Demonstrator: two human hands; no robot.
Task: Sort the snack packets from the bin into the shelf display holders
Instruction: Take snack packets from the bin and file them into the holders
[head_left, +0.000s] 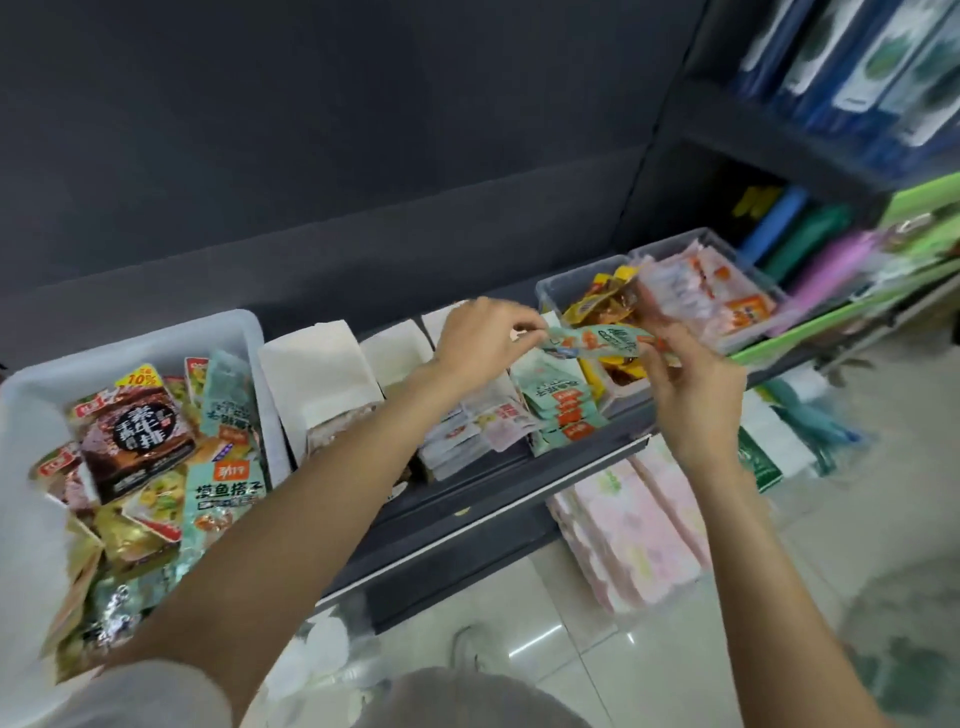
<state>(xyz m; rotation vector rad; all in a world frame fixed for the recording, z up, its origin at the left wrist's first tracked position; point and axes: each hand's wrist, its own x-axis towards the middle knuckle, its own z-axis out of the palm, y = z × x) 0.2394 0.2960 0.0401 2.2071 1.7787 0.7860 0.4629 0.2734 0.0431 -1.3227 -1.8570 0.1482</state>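
A: What's nearest?
B: The white bin (244, 332), near left, heaped with snack packets.
A: And the hands?
B: Farther, left hand (480, 338) and right hand (691, 384) pinch opposite ends of one mint-green packet (597, 340) above the display holders (550, 410).

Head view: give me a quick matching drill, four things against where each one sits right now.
Things:
1. dark brown packet
2. mint-green packet
3. yellow packets
4. pink-white packets

Places:
A. far-right clear tub
B. held between both hands
C. white bin at left
D. clear tub just left of the far-right tub

Pairs: 1-C, 2-B, 3-D, 4-A
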